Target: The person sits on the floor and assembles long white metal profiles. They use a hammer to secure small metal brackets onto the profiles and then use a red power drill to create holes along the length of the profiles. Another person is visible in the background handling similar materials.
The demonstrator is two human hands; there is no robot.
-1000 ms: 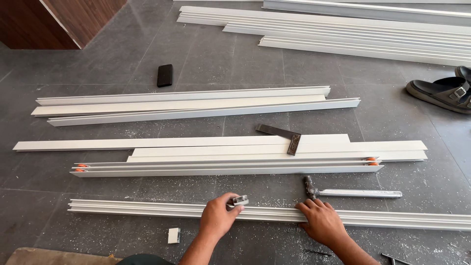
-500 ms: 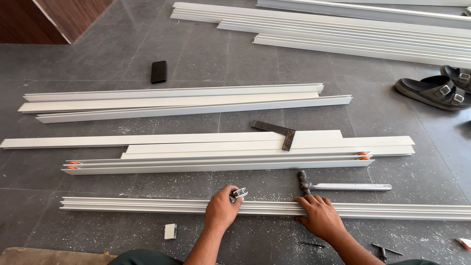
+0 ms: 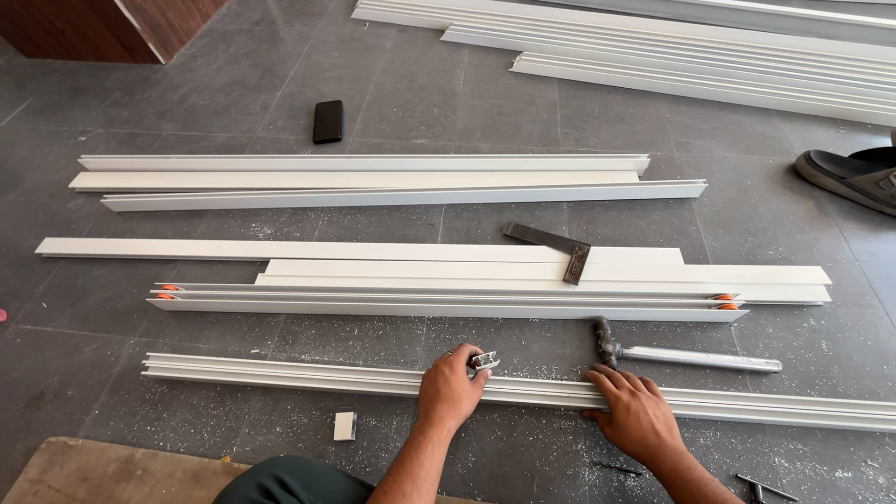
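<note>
My left hand (image 3: 448, 387) is closed around a small metal fitting (image 3: 485, 360) and holds it against the top of the nearest long white aluminium profile (image 3: 280, 373) on the grey floor. My right hand (image 3: 633, 413) lies flat on the same profile, fingers spread, pressing it down. A hammer (image 3: 691, 356) with a silver handle lies just beyond my right hand. A dark try square (image 3: 553, 246) rests on the middle stack of profiles (image 3: 420, 280).
More white profiles lie in a further group (image 3: 373, 182) and a pile at the top right (image 3: 700, 47). A black phone (image 3: 328, 121), a small white block (image 3: 344, 426), a dark sandal (image 3: 854, 177) and metal filings lie on the tiled floor. A wooden board (image 3: 103, 471) is bottom left.
The view has shifted slightly; both hands stay on the nearest profile, the left still gripping the small fitting at the same spot.
</note>
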